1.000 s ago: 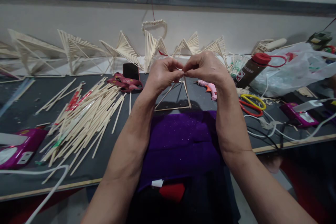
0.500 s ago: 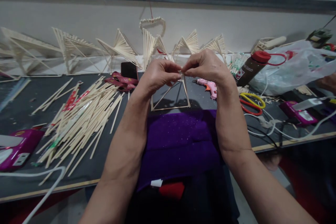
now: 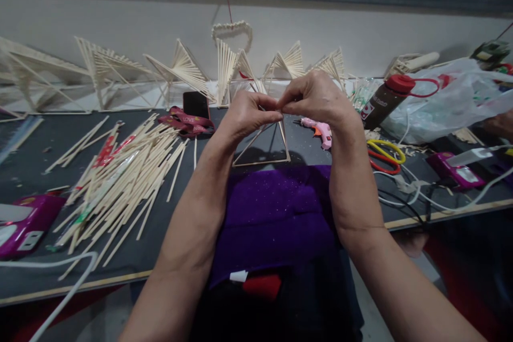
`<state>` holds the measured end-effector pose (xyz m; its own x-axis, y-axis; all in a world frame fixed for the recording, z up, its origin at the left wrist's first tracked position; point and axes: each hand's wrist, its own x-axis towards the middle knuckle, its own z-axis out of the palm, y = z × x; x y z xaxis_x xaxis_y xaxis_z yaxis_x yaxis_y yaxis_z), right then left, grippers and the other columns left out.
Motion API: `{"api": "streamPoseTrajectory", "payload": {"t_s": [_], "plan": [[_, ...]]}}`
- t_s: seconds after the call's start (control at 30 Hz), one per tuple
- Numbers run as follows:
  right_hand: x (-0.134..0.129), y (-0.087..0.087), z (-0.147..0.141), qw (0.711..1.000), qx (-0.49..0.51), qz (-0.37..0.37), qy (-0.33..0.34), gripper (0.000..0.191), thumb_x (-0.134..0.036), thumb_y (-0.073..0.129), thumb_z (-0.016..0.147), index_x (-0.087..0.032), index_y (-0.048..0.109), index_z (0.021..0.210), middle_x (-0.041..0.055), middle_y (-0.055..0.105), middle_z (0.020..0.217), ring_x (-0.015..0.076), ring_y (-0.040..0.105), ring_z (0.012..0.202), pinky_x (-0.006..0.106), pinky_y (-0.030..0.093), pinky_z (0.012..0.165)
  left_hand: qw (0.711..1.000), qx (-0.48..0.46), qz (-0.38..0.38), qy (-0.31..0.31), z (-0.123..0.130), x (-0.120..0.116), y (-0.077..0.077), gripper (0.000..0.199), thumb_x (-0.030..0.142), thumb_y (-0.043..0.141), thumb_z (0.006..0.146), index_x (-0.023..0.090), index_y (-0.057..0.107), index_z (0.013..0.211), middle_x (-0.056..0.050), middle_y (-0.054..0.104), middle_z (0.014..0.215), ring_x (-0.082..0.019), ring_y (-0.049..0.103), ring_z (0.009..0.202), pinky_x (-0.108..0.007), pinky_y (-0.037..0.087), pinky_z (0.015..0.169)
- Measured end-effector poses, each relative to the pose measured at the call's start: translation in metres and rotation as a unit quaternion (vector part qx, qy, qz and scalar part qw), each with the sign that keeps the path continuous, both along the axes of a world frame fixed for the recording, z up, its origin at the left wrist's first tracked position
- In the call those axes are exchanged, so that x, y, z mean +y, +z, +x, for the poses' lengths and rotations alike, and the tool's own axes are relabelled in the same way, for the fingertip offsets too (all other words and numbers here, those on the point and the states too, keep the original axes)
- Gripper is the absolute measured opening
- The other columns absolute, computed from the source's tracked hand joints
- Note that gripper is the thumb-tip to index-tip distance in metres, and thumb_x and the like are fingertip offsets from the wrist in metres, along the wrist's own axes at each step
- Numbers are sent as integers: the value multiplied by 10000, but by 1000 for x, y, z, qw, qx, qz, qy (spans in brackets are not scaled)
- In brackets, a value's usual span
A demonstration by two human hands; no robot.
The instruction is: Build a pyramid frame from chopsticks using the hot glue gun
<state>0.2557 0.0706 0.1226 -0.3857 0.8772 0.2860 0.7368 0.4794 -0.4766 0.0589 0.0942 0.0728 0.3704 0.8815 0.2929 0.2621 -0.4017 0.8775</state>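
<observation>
A small frame of thin wooden sticks (image 3: 264, 162) stands on the dark table, its sticks rising to a point under my fingers. My left hand (image 3: 250, 112) pinches at that top from the left, thumb and fingertips together. From the right, my right hand (image 3: 316, 97) pinches at the same spot, its fingertips meeting those of the left. The top joint is mostly hidden behind the fingers. A purple cloth (image 3: 276, 214) lies in front of the frame. Beside my right wrist rests a pink glue gun (image 3: 321, 132).
Loose wooden sticks (image 3: 124, 187) are heaped at left, near a phone (image 3: 195, 104) and a maroon lanyard (image 3: 186, 122). Finished-looking stick models (image 3: 180, 69) line the wall. At right are a bottle (image 3: 387, 99), scissors (image 3: 385, 155), a plastic bag (image 3: 441, 101), and purple power sockets (image 3: 455, 171) with cables.
Both hands stay at the top of the stick frame. My left fingers have shifted slightly, with the thumb now straighter towards the right hand. The view has moved a little.
</observation>
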Motion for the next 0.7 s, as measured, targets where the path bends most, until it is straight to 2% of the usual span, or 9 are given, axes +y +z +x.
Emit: {"api": "streamPoseTrajectory", "payload": {"t_s": [0.17, 0.33, 0.53, 0.7], "plan": [[-1, 1, 0, 1000, 2, 12, 4, 236, -56, 724, 768, -87, 881, 941, 65, 766, 739, 171, 637, 696, 323, 477, 672, 1000, 3, 16, 14, 3, 1, -3, 162, 196, 845, 659, 170, 863, 819, -31, 778, 729, -175, 691, 676, -268, 513, 620], [1, -1, 0, 999, 22, 20, 18, 229, -21, 716, 751, -61, 880, 905, 46, 741, 666, 112, 558, 630, 278, 377, 594, 999, 8, 27, 27, 3, 1, -5, 187, 208, 836, 651, 175, 874, 831, -35, 793, 757, -177, 694, 699, -264, 513, 630], [7, -6, 1, 998, 41, 37, 31, 215, -47, 723, 717, -101, 871, 863, 11, 724, 650, 104, 558, 620, 255, 371, 575, 999, 27, 19, 31, 5, -4, -4, 256, 229, 825, 678, 159, 886, 917, -19, 787, 759, -161, 681, 709, -254, 495, 657], [7, -8, 2, 997, 65, 4, 42, 243, -73, 685, 723, -111, 875, 871, 11, 706, 649, 103, 551, 631, 276, 360, 592, 999, 24, 18, 34, 6, -5, -5, 271, 237, 801, 715, 156, 888, 959, -18, 782, 756, -153, 670, 702, -254, 484, 660]]}}
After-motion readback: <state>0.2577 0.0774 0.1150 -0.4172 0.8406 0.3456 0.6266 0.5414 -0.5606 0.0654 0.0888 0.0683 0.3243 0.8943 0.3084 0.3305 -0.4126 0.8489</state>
